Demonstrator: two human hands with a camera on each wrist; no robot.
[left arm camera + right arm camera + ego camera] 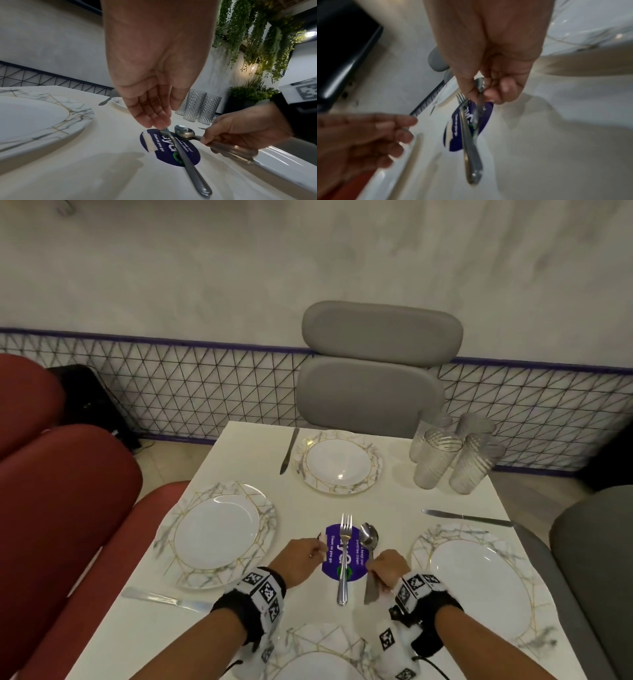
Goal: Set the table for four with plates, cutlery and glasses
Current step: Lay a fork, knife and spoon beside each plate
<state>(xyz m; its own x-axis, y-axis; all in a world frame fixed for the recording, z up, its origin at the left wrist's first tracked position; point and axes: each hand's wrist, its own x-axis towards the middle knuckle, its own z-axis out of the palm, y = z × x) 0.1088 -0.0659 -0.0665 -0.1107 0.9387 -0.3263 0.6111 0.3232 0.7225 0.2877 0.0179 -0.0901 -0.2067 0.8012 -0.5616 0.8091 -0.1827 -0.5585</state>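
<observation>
Four marbled white plates sit on the white table (pixel 394 498): left (pixel 219 534), far (pixel 339 462), right (pixel 479 580) and near (pixel 318 655). A fork (pixel 344 556) (pixel 181 150) (pixel 467 129) lies across a purple sticker (pixel 329 542) in the middle. My right hand (pixel 378 570) (pixel 240 134) (pixel 488 88) grips the handles of stacked spoons (pixel 369 535) (pixel 184 132), their bowls resting just right of the fork. My left hand (pixel 317 546) (pixel 154 116) hovers empty with relaxed fingers above the fork's tines.
Knives lie beside the far plate (pixel 289 451), the right plate (pixel 466 518) and the left plate (pixel 164 599). Several ribbed glasses (pixel 445 453) cluster at the far right corner. A grey chair (pixel 376 364) stands opposite, red seats (pixel 68 508) left, a grey seat (pixel 589 559) right.
</observation>
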